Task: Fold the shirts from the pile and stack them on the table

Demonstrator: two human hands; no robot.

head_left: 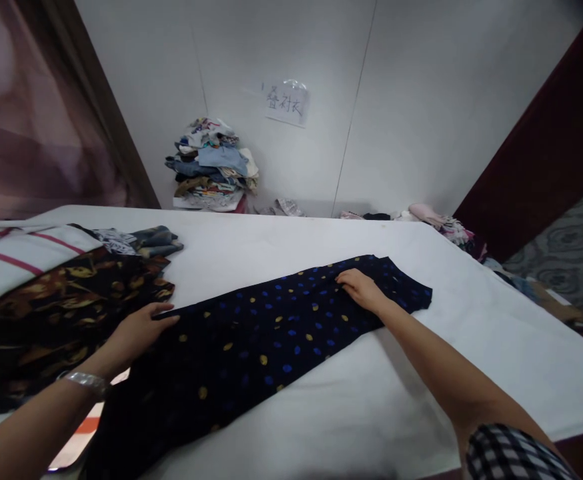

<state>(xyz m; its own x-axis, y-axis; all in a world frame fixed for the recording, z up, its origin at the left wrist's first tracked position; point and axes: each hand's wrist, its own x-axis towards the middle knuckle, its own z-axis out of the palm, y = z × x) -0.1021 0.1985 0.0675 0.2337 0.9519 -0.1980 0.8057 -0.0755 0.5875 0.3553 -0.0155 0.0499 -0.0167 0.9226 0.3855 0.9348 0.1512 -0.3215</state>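
Observation:
A long navy garment (281, 333) with blue and yellow spots lies stretched diagonally over the white table, folded into a narrow strip. Its exact kind is unclear. At its near left end, my left hand (144, 330) rests by the upper edge, thumb and forefinger stretched out and apart, the other fingers partly hidden. Toward the far right end, my right hand (361, 290) is on the cloth near its upper edge, fingers bent together against the fabric. A silver bracelet (87, 381) circles my left wrist.
Dark brown patterned clothing (66, 313) and a white garment with red stripes (31, 253) pile up at left. A white-covered table (496, 347) fills the foreground. Behind it stand a tall clothes stack (216, 163) and, at right, more clothes (451, 227). A handwritten sign (286, 103) hangs on the wall.

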